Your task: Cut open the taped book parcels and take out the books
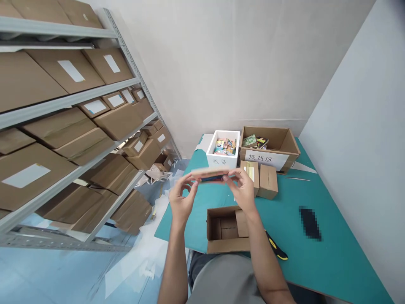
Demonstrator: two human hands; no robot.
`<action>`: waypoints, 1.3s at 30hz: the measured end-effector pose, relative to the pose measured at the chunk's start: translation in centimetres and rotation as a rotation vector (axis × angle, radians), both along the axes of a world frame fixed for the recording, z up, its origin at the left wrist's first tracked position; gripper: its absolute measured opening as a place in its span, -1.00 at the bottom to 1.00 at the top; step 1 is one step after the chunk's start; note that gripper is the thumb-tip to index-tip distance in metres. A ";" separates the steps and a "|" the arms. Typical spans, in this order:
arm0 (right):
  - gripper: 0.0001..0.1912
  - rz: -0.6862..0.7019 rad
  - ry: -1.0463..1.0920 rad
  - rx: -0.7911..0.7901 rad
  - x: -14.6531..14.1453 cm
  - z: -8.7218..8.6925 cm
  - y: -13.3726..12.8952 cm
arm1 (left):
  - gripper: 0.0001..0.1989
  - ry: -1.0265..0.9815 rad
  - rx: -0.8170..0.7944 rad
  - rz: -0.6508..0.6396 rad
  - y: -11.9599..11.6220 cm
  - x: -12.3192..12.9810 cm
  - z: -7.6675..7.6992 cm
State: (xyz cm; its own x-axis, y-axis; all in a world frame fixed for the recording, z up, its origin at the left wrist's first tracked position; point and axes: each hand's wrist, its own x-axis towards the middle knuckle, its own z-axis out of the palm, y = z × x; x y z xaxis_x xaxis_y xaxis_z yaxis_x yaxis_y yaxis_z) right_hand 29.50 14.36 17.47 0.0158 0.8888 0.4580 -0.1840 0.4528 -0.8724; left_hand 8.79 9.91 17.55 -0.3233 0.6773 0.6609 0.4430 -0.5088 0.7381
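From my feed: L hand (182, 202) and R hand (243, 190) are both up, pinching a thin flat item (211, 174) at its opposite ends, thumbs under, fingers on top. It's held approx. level above the surface (196, 202), just beyond an open carton (228, 230); too blurred to ID, but the top/edge is pale w/ a dark blue strip below.

Carton sits at the near edge of the green surface, flaps visible inside. Black-&-yellow tool (277, 249) lies just R of it, partly behind the R forearm. Farther back: two small closed boxes (268, 181) side by side, then a white bin (223, 158) w/ colorful small packs (225, 146) in it, next to a big labeled box (268, 147) holding a few books (255, 141) on its L side. Dark pixelated patch (310, 223) on the R. Metal shelves (79, 90) w/ brown cartons stand on the L.
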 end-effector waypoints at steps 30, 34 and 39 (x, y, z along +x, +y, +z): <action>-0.58 0.108 -0.104 -0.778 3.5 -17.6 -11.9 | -0.36 -0.681 -1.044 -0.270 -8.7 2.3 -16.6; -0.61 0.079 -0.091 -0.803 3.6 -17.6 -11.1 | -0.44 -0.612 -1.060 -0.294 -7.3 2.2 -16.5; -0.40 -0.007 -0.103 -0.489 2.1 -9.0 2.0 | -0.23 -0.392 -0.696 -0.374 5.7 2.2 -7.9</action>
